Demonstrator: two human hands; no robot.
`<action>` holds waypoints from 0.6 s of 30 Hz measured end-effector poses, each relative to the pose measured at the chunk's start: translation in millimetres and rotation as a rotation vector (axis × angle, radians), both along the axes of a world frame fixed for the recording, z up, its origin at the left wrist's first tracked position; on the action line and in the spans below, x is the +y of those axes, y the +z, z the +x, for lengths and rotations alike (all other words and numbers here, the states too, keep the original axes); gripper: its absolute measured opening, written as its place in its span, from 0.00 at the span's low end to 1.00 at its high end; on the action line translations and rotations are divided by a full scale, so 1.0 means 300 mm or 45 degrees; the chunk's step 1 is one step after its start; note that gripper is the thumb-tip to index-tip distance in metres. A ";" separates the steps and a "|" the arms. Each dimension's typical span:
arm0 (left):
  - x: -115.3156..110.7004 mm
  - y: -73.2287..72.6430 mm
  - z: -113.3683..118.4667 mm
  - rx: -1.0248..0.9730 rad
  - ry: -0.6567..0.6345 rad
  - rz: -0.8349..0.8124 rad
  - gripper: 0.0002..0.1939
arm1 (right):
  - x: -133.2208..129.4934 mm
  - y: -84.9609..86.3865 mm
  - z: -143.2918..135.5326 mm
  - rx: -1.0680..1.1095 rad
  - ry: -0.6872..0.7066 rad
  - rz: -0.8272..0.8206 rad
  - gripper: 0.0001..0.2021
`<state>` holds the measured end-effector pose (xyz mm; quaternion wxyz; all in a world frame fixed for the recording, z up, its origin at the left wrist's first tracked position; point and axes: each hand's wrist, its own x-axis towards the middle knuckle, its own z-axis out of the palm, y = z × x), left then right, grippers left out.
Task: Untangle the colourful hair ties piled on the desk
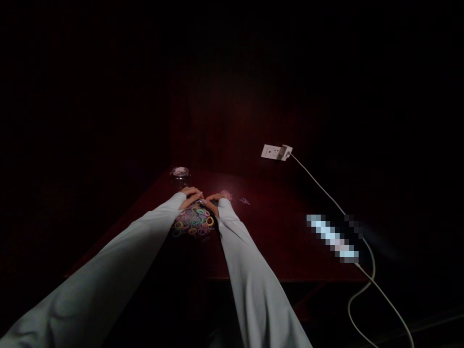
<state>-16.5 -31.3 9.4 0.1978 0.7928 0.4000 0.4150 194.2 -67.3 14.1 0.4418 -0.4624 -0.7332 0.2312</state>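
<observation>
A pile of small coloured rings, like elastic bands (pixel 194 221), lies on the dark red table. At its far edge my left hand (pixel 191 196) and my right hand (pixel 213 200) meet, fingertips close together. The fingers of both hands are bent and closed; what is between them is too small and dark to make out. Just beyond my right hand is a small pink heap of bands (pixel 226 195), with a few purple bands (pixel 244 200) to its right. A clear round jar (pixel 180 176) stands behind my left hand.
On the wall at the back right is a white socket (pixel 274 152) with a plug in it. Its white cable (pixel 319 184) runs down past a blurred, lit object (pixel 331 237) at the right side of the table (pixel 268 261). The surroundings are very dark.
</observation>
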 end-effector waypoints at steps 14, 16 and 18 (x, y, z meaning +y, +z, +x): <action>-0.060 0.050 -0.007 0.182 -0.053 0.077 0.24 | -0.004 -0.029 -0.033 0.417 0.118 -0.243 0.28; -0.061 0.051 -0.010 0.204 -0.052 0.082 0.24 | -0.006 -0.025 -0.034 0.433 0.147 -0.228 0.28; -0.063 0.050 -0.010 0.224 -0.060 0.087 0.23 | -0.009 -0.020 -0.033 0.435 0.170 -0.218 0.27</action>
